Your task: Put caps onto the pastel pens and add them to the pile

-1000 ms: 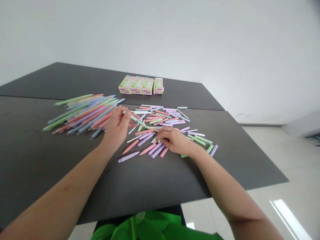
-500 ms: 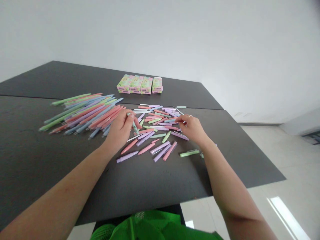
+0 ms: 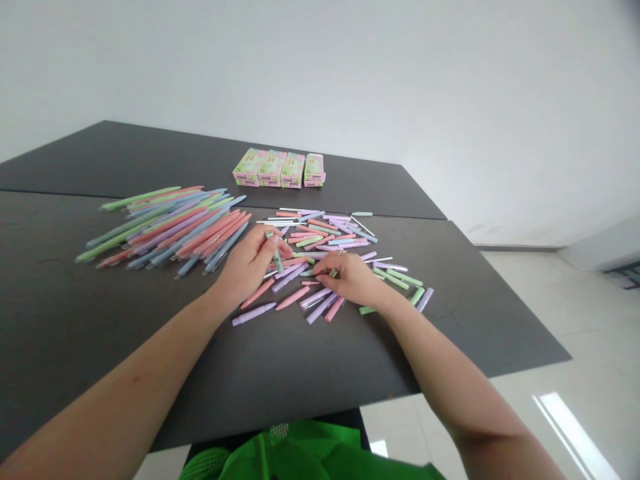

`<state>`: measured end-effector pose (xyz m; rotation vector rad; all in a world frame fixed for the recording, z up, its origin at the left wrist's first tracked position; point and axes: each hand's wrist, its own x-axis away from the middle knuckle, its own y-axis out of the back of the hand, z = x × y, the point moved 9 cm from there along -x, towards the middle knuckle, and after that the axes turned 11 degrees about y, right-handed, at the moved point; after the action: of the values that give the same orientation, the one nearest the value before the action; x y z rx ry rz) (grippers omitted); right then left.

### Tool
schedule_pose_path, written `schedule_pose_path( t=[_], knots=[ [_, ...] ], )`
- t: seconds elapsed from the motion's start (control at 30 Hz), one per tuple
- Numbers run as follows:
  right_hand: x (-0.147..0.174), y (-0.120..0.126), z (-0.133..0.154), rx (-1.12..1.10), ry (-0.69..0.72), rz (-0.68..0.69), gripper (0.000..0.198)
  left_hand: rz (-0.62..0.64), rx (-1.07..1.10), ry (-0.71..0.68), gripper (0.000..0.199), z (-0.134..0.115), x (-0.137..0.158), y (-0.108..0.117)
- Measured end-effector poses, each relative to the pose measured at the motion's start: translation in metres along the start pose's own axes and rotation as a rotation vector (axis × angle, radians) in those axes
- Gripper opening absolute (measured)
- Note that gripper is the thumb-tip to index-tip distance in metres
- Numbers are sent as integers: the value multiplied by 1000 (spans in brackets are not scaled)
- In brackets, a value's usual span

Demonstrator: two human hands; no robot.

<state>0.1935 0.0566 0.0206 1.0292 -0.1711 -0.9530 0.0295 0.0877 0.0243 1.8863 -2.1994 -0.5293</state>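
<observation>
My left hand (image 3: 256, 259) is closed around a dusky green pen barrel (image 3: 277, 257), which slants up out of its fingers. Over the loose pen parts, my right hand (image 3: 350, 277) has its thumb and fingers pinched at a pale green pen part (image 3: 306, 273); only the end of that piece shows. Scattered around both hands lie barrels and caps in pink, purple, green and blue. A purple barrel (image 3: 254, 314) lies nearest the front, and a coral tip piece (image 3: 293, 298) rests between the hands. Thin white refills (image 3: 283, 222) lie behind my left hand.
To the left is a large heap of whole pens (image 3: 165, 230) in several pastel colours. Small pink and green boxes (image 3: 270, 168) stand in a row at the back. The dark table (image 3: 280, 373) has a seam across it, with a pale wall behind.
My right hand has moved left and toward me, from the right side of the scattered parts to the pale green piece. My left hand, still holding the green barrel, has shifted slightly right.
</observation>
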Motion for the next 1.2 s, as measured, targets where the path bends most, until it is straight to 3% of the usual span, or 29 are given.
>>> schedule_pose_path(
  t=[0.17,0.43,0.57,0.67,0.8,0.9,1.03,1.2],
  knots=[
    [-6,-21,9,89,90,61,10,-17,-24,11,27,-2,1,0],
    [-7,-22,11,173,83,65,9,30,-50,-28,30,-9,2,-2],
    [0,3,-13,-23,-103,-105,6,74,-59,-35,31,-6,2,-8],
    [9,21,-38,-369,-257,-263,15,83,-76,-117,26,-13,5,-11],
    [16,32,-50,-720,-333,-377,28,157,-99,-253,21,-24,11,-20],
    [18,34,-47,-834,-350,-381,34,193,-107,-278,23,-23,12,-24],
    [21,26,-48,-908,-412,-299,23,187,-129,-286,22,-17,10,-24],
    [24,29,-48,-796,-424,-153,17,217,-270,-336,23,-13,11,-33]
  ],
)
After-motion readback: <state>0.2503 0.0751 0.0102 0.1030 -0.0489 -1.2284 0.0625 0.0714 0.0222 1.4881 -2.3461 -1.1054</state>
